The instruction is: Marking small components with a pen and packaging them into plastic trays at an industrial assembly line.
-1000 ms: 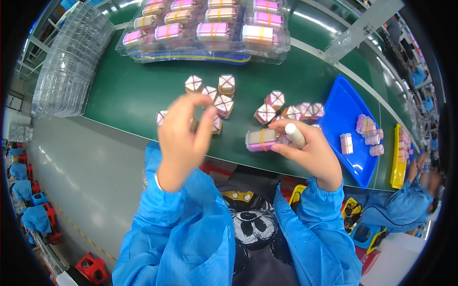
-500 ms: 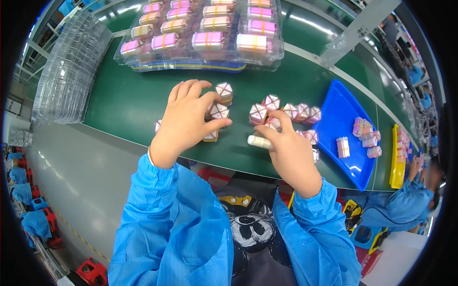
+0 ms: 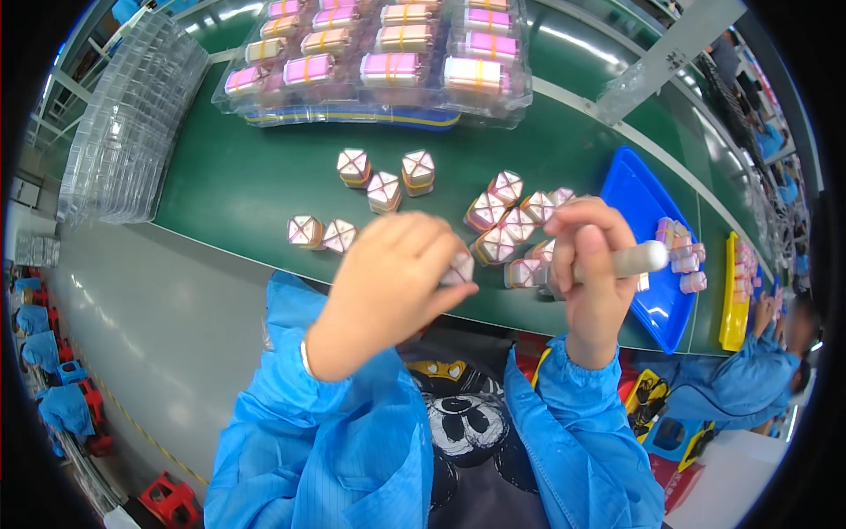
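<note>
The left hand (image 3: 392,282) pinches a small pink block (image 3: 458,267) at its fingertips above the near edge of the green belt (image 3: 238,189); most of the block is hidden. The right hand (image 3: 592,269) is curled around a whitish tube (image 3: 641,257), only its end showing. More blocks (image 3: 502,220) lie just beyond.

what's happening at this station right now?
A person in a blue smock works at a green conveyor belt. Their left hand pinches a small pink banded block; their right hand grips a whitish cylindrical tool. More such blocks sit loose on the belt, with filled clear trays behind and a blue tray to the right.
</note>
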A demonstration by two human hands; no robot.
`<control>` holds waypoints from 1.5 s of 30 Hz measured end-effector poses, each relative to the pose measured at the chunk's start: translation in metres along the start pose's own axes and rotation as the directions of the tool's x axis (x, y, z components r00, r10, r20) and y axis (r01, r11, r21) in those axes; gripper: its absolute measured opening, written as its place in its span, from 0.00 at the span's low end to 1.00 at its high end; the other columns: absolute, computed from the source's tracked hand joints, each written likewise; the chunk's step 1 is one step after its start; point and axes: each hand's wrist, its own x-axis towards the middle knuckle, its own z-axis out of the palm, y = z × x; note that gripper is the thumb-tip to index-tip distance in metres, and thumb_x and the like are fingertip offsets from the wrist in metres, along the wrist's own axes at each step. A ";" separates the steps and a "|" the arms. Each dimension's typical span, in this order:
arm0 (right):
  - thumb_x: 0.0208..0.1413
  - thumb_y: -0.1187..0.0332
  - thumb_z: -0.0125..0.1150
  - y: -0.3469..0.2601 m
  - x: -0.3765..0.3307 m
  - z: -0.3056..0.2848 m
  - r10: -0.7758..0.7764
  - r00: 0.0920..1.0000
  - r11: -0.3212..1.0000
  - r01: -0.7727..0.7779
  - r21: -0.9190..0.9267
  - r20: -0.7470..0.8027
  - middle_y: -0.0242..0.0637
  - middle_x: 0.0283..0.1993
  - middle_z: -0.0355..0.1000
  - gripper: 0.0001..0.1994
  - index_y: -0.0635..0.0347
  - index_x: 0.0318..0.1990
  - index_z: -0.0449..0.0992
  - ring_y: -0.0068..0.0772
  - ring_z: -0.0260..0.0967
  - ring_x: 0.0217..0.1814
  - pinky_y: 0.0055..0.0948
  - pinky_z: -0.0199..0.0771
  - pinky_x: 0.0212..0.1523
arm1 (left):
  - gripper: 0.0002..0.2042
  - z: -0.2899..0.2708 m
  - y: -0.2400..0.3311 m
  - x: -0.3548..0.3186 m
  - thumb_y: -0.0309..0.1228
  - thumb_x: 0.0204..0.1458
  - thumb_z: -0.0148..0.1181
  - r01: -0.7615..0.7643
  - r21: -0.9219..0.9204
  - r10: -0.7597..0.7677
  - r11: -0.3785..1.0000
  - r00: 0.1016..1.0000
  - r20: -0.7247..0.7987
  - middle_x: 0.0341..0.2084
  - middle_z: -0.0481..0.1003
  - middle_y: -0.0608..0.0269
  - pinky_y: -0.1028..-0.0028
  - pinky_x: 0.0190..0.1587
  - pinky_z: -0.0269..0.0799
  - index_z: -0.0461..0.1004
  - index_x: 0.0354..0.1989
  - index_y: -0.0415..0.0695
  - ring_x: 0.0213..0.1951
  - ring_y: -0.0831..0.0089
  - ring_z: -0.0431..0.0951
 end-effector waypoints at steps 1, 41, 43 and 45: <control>0.65 0.68 0.53 0.001 0.000 0.002 0.000 1.000 0.989 0.001 0.149 -0.003 0.39 0.38 0.72 0.11 0.67 0.45 0.75 0.15 0.60 0.23 0.17 0.58 0.22 | 0.19 0.007 0.004 -0.006 0.38 0.36 0.75 0.014 -0.018 -0.014 1.000 0.999 0.043 0.36 0.76 0.62 0.63 0.43 0.71 0.76 0.36 0.45 0.41 0.59 0.76; 0.64 0.67 0.52 0.022 0.002 0.006 -0.086 0.996 0.936 0.079 0.342 0.006 0.34 0.28 0.65 0.10 0.60 0.31 0.68 0.16 0.54 0.19 0.20 0.57 0.18 | 0.29 0.080 -0.028 -0.059 0.48 0.52 0.67 0.282 -0.774 -0.296 0.567 0.947 0.129 0.38 0.76 0.58 0.71 0.44 0.74 0.68 0.52 0.38 0.41 0.68 0.79; 0.63 0.65 0.55 0.010 0.003 0.002 0.113 0.992 0.988 -0.118 0.098 0.053 0.32 0.28 0.66 0.10 0.60 0.32 0.71 0.15 0.56 0.20 0.20 0.57 0.20 | 0.41 0.079 -0.019 -0.061 0.69 0.52 0.44 0.346 -0.899 -0.385 0.269 0.894 0.229 0.38 0.75 0.60 0.75 0.36 0.74 0.64 0.54 0.39 0.36 0.74 0.76; 0.62 0.63 0.59 0.003 0.000 0.007 0.368 0.926 0.916 -0.346 -0.202 0.085 0.29 0.28 0.68 0.10 0.60 0.33 0.74 0.15 0.58 0.22 0.21 0.58 0.22 | 0.48 0.073 -0.009 -0.057 0.77 0.49 0.29 0.352 -0.932 -0.443 0.082 0.851 0.282 0.38 0.75 0.59 0.76 0.32 0.73 0.62 0.54 0.40 0.32 0.75 0.75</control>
